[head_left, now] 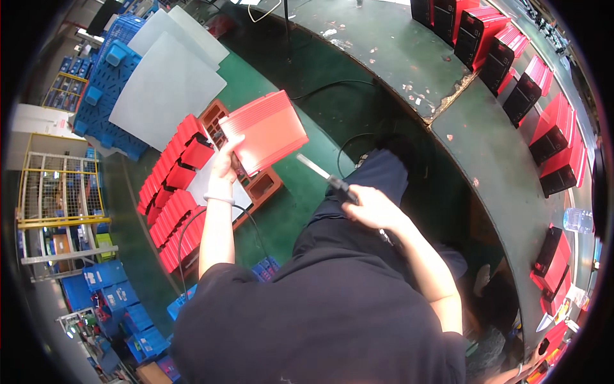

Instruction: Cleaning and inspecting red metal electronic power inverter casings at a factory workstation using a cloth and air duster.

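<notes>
1 red case (265, 131) clasped in left hand (224, 161), right hand (374, 207) closed around black tool (341, 188), blue bins (120, 296), contents unclear

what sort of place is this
Most likely a factory assembly area: red-and-black units line a long green workbench, similar red parts are stacked at the left, and blue bins sit beyond.

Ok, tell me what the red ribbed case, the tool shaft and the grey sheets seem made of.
Red ribbed case: probably painted metal, with sheen and crisp ridges. Tool shaft: likely bare metal, bright and silvery. Grey sheets: matte and smooth, plastic or card; I can't tell which.
</notes>
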